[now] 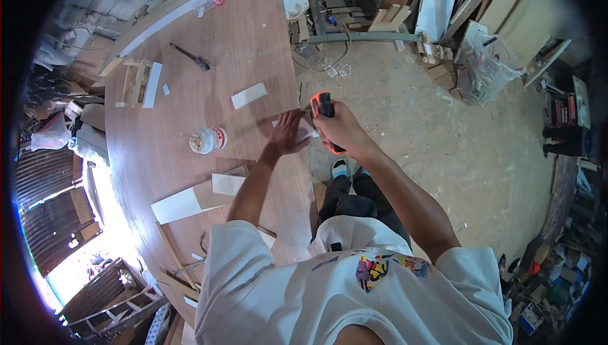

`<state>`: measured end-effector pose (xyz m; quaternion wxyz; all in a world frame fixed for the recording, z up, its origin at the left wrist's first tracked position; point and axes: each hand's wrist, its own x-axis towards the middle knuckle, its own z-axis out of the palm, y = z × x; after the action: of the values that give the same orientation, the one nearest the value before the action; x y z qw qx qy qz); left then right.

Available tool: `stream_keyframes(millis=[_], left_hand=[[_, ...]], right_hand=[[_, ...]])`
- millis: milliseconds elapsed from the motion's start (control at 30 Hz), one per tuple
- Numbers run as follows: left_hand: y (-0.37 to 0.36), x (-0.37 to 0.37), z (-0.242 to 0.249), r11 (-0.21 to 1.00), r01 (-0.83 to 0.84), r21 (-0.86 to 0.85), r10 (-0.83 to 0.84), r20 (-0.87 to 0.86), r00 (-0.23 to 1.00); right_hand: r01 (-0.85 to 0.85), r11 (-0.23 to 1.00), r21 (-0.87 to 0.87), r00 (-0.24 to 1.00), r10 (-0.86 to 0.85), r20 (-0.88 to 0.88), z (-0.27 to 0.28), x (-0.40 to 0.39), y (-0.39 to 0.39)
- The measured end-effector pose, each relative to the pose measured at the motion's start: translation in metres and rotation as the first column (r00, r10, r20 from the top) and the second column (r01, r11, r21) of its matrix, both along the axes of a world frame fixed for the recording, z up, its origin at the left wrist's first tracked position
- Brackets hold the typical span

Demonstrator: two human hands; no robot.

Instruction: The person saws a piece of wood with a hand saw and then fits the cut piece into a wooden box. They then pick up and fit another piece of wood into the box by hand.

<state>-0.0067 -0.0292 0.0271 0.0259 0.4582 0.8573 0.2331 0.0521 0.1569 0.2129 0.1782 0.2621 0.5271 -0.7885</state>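
At table edge, left hand (288, 133) presses spread on a wood piece (303, 131); right hand (342, 131) grips an orange tool (323, 105).

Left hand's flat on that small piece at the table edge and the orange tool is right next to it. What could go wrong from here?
1. The left hand pins the small wood piece right beside the orange tool in the right hand; a slip could catch the fingers.
2. The piece sits at the table edge and could shift or drop.

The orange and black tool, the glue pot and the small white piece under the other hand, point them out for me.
Orange and black tool (322, 105): head view, on its top end above the right hand.
Glue pot (209, 140): head view, on its side.
Small white piece (306, 131): head view, on its bare edge beside the left hand.
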Motion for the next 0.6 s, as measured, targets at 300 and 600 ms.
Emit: stream_keyframes(millis=[300, 600], left_hand=[[0.006, -0.020, 0.000, 0.986, -0.073, -0.148, 0.061, -0.090, 0.994], [0.039, -0.019, -0.017, 0.822, -0.558, -0.109, 0.557, -0.048, 0.829]], right_hand=[[-0.052, 0.963, 0.263, 0.992, 0.080, -0.095, 0.003, 0.009, -0.021], [-0.004, 0.997, 0.083, 0.995, 0.013, -0.103, -0.008, 0.036, -0.023]])
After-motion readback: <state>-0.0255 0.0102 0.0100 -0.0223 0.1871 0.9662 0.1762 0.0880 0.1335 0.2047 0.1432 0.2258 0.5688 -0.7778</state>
